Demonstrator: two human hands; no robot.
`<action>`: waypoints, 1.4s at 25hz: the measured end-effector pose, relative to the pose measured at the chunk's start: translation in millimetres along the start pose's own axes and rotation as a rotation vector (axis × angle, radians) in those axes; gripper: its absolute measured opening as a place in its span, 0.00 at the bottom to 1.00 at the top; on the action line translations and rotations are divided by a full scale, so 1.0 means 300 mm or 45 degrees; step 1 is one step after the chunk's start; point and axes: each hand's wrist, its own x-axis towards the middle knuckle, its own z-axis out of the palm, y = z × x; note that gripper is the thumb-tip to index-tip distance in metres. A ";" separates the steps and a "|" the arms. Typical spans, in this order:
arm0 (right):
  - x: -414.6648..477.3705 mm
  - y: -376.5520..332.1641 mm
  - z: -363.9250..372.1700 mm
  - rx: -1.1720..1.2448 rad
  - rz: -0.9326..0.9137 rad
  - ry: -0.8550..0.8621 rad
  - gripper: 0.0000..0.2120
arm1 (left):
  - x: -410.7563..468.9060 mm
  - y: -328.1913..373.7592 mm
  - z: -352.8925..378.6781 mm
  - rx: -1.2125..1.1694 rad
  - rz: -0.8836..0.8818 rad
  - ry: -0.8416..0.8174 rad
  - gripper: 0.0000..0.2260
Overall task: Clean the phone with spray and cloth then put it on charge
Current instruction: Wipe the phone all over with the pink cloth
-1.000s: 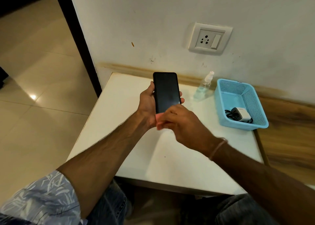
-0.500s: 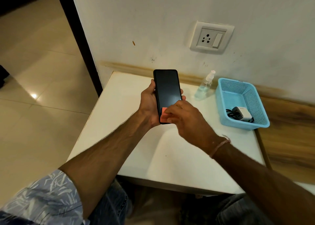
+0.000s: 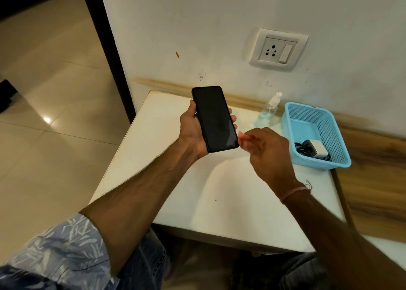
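Now that your right hand has slid off the screen, the pink cloth pinched in its fingertips sits just beside the phone, at its 4 o'clock, no longer on the glass. Your left hand grips the phone above the table. The wipe looks about done; the charger waits in the blue basket at 3 o'clock, the spray bottle at 2. No writing shows on the dark screen; the charger's mark is too small to read.

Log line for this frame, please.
left hand: holds phone | right hand: pinches pink cloth beside phone's lower right edge | spray bottle: on table | charger: in basket
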 end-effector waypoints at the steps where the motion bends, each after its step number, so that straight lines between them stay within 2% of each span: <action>1: 0.008 0.003 0.007 -0.001 0.077 0.050 0.04 | 0.000 0.000 0.000 0.001 0.006 -0.002 0.36; 5: -0.034 -0.025 0.058 0.192 0.144 0.256 0.06 | -0.006 0.007 0.001 0.044 0.028 -0.072 0.36; 7: -0.057 -0.038 0.068 0.282 0.092 0.357 0.08 | -0.007 0.006 0.005 0.076 0.028 -0.102 0.37; 9: -0.085 -0.054 0.088 0.213 0.014 0.371 0.10 | -0.005 -0.001 0.007 0.108 0.034 -0.110 0.37; 11: -0.128 -0.068 0.123 0.090 -0.094 0.310 0.11 | -0.006 -0.008 0.008 0.110 0.053 -0.121 0.37; 15: -0.185 -0.062 0.152 0.166 -0.234 0.083 0.15 | -0.013 -0.012 0.011 0.126 0.060 -0.180 0.37; 18: -0.189 -0.021 0.140 -0.046 -0.491 0.065 0.18 | -0.021 -0.012 0.017 0.133 0.040 -0.221 0.36; 21: -0.193 -0.008 0.135 -0.265 -0.641 0.031 0.20 | -0.025 -0.011 0.015 0.137 0.018 -0.265 0.35; 23: -0.193 -0.002 0.124 -0.345 -0.706 -0.073 0.22 | -0.022 -0.009 0.011 0.133 0.013 -0.260 0.35; 27: -0.067 -0.002 0.071 -0.322 -0.608 -0.171 0.30 | -0.012 -0.010 0.008 0.140 0.019 -0.185 0.35; 32: 0.221 -0.088 0.042 -0.183 -0.319 -0.134 0.23 | -0.016 -0.045 0.026 0.152 0.030 -0.101 0.27; 35: 0.255 -0.111 0.057 -0.188 -0.274 -0.161 0.23 | -0.018 -0.034 0.019 0.156 0.090 -0.052 0.27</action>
